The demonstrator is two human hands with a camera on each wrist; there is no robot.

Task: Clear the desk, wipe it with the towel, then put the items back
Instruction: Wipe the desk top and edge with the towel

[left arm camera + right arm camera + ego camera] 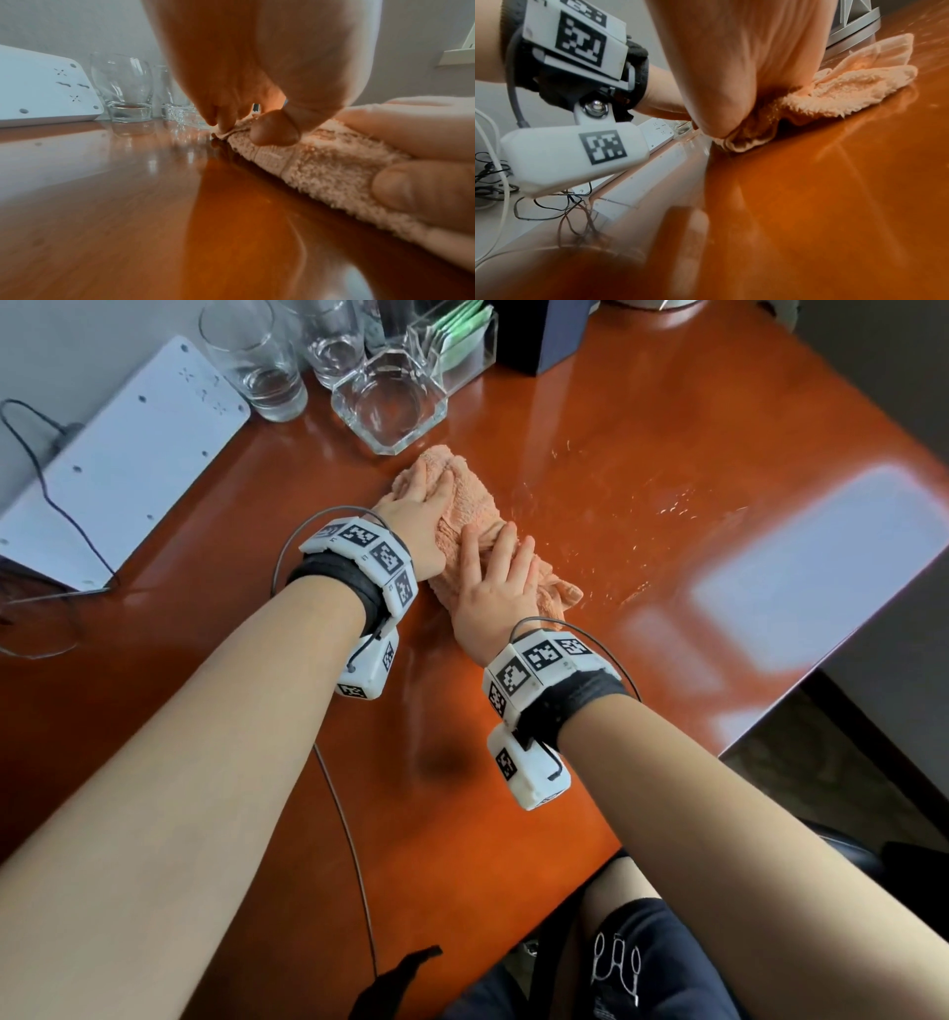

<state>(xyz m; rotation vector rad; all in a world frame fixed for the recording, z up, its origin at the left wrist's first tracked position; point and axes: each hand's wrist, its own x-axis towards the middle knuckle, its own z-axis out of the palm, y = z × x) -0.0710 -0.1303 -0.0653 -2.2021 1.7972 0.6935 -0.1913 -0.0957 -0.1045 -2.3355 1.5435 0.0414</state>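
A peach towel [475,505] lies bunched in a long roll on the glossy red-brown desk [462,814]. My left hand [416,498] presses on its far end, fingers laid over the cloth. My right hand [495,588] lies flat on the near end with straight fingers. In the left wrist view the left hand [231,81] has its thumb and fingertips on the towel [321,162], and the right hand's fingers [411,132] rest on it from the right. In the right wrist view the right hand [744,60] bears down on the towel [847,91].
Two glasses [257,367] [334,341], a clear hexagonal dish [390,397], an acrylic holder of green packets [462,341] and a dark box [539,331] stand along the back. A white power strip [118,459] with cables lies far left. Wet streaks [667,505] shine right of the towel.
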